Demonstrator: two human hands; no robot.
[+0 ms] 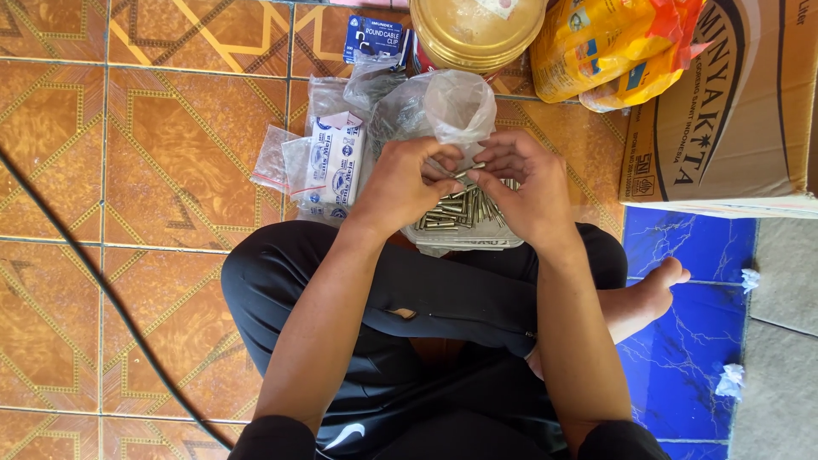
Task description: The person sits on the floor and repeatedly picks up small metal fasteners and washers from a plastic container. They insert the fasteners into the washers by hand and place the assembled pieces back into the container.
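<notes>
The left hand (407, 183) and right hand (524, 192) met over a shallow clear plastic tray of small metal pins (460, 215), hemmed in closely. Just behind them a crumpled clear plastic bag (458, 106) rose, with a round gold tin lid (475, 30) and a yellow-orange plastic sack (609, 47) farther back. A large brown cardboard box (724, 111) blocked the right side. Small printed white packets in clear sleeves (332, 162) crowded the near left. Beyond them, the brown patterned floor tiles (170, 153) lay open, crossed only by a thin black cable (94, 281).
</notes>
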